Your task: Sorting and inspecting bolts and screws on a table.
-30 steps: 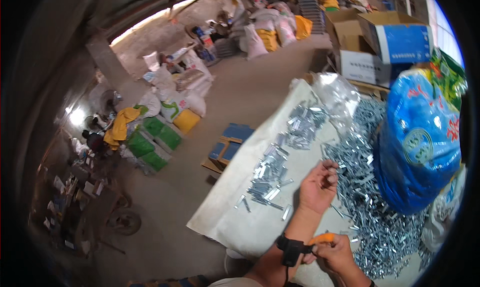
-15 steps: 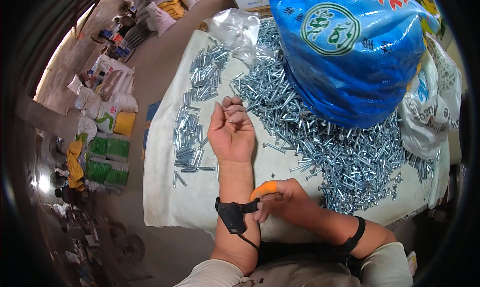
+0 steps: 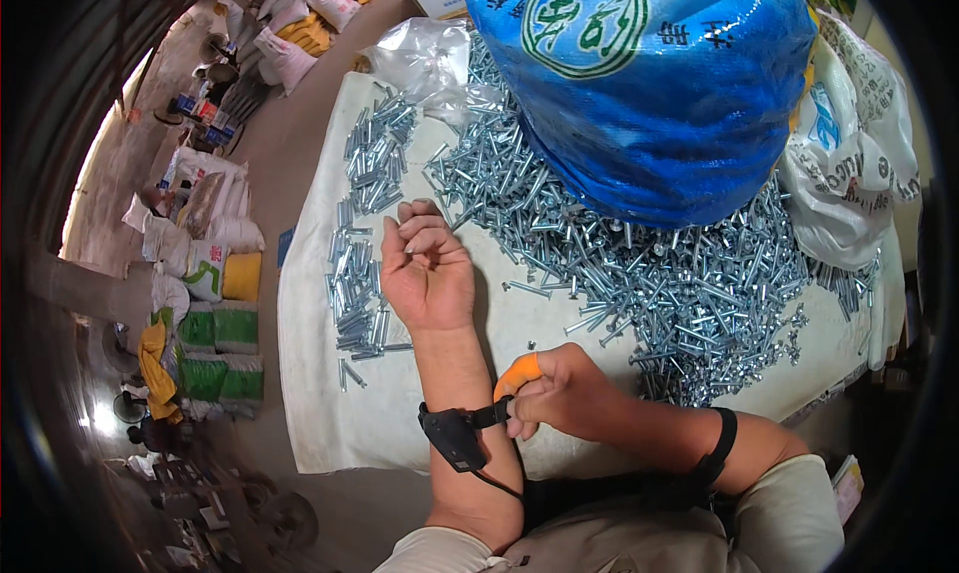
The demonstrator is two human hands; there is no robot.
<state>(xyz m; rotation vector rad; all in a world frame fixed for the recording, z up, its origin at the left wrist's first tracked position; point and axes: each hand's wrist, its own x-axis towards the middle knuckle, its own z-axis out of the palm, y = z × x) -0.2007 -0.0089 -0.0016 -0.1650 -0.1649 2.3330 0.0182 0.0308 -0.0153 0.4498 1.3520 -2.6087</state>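
Observation:
My left hand is palm up over the table, fingers loosely curled and a little apart, with nothing visible in it. A small black device with a thin cable sits on that forearm. My right hand, an orange cover on one finger, pinches the black strap of this device at the forearm's inner side. Rows of silver screw-like fasteners lie left of my left hand. A large heap of similar loose fasteners spreads to the right, beyond my right hand.
A big blue sack stands on the heap, with a white plastic bag to its right. Clear plastic lies at the back of the pale table cover. Stacked sacks stand on the floor at left.
The view has shifted slightly, so the sack and heap sit farther left and higher. My right hand keeps its pinch at the strap; my left hand stays palm up.

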